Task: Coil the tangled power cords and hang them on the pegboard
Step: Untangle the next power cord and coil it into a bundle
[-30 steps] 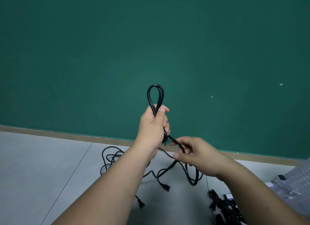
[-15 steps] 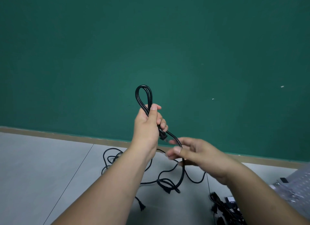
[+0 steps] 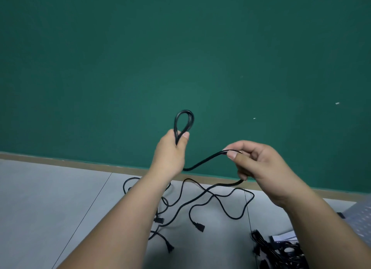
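Note:
My left hand grips a black power cord held up in front of the green wall. A small doubled loop of the cord stands above that fist. From under the left hand the cord runs right to my right hand, which pinches it between thumb and fingers. Below the right hand the cord drops to the floor and joins loose tangled cords with several plugs. A grey pegboard shows at the right edge.
A green wall with a brown baseboard rises behind the grey tiled floor. A second heap of black cords lies at the lower right, next to a white paper.
My right hand has slid along the cord, up and to the right, drawing out a longer stretch between the hands. The left hand keeps its loop, and the cords on the floor have shifted.

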Available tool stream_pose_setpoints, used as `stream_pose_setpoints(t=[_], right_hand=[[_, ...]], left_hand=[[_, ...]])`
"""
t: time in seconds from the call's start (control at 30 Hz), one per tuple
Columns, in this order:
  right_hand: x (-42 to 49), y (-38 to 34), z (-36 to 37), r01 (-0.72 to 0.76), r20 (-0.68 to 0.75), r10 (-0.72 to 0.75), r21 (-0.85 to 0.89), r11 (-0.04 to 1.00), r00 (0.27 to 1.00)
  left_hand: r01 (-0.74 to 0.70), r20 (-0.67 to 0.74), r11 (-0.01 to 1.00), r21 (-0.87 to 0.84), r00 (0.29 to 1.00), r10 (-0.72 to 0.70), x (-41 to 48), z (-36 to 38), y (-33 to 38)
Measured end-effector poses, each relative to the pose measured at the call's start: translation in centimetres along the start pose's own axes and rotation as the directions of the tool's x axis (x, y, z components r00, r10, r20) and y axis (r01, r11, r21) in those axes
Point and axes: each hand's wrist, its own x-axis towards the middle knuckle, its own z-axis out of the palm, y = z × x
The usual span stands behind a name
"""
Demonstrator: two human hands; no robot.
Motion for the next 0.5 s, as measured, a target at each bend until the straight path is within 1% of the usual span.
stream_pose_setpoints(t=[0.03, 0.07, 0.1, 0.17, 0.2, 0.23, 0.33, 0.43, 0.5], right_hand=[[0.1, -0.1, 0.2, 0.024, -0.021, -0.024, -0.005, 1.000, 0.999], [0.2, -0.2, 0.3, 0.053, -0.055, -0.053, -0.018, 0.998, 0.997], [0.3, -0.3, 0.4, 0.088, -0.094, -0.092, -0.040, 0.995, 0.991], [0.4, -0.6, 0.5, 0.165, -0.168, -0.182, -0.111, 0.980, 0.969], [0.4, -0.7, 0.5, 0.188, -0.197, -0.216, -0.149, 0.971, 0.956], [0.5, -0.6, 0.5, 0.199, -0.228, -0.238, -0.181, 0.963, 0.944], [0.6, -0.3, 0.4, 0.175, -0.328, -0.255, -0.255, 0.951, 0.910], [0.6, 0.1, 0.3, 0.111, -0.407, -0.260, -0.355, 0.928, 0.876], [0.6, 0.2, 0.3, 0.089, -0.429, -0.333, -0.496, 0.864, 0.839]], left_hand=[[-0.019, 0.041, 0.999, 0.037, 0.999, 0.017, -0.4, 0.3, 0.3], [-0.029, 0.107, 0.999, 0.030, 0.994, 0.026, -0.7, 0.7, 0.5], [-0.023, 0.184, 1.000, -0.017, 0.983, 0.026, -1.3, 1.1, 0.8], [0.050, 0.329, 0.982, -0.181, 0.944, 0.012, -2.6, 2.2, 1.6], [0.080, 0.379, 0.970, -0.228, 0.925, 0.013, -3.2, 2.7, 1.9], [0.078, 0.419, 0.968, -0.240, 0.908, 0.030, -3.8, 3.1, 2.3], [0.011, 0.525, 0.977, -0.212, 0.845, 0.104, -4.9, 4.0, 3.1], [-0.036, 0.614, 0.988, -0.147, 0.780, 0.120, -5.3, 4.8, 2.9], [-0.010, 0.642, 0.986, -0.164, 0.758, 0.114, -5.6, 4.9, 2.8]])
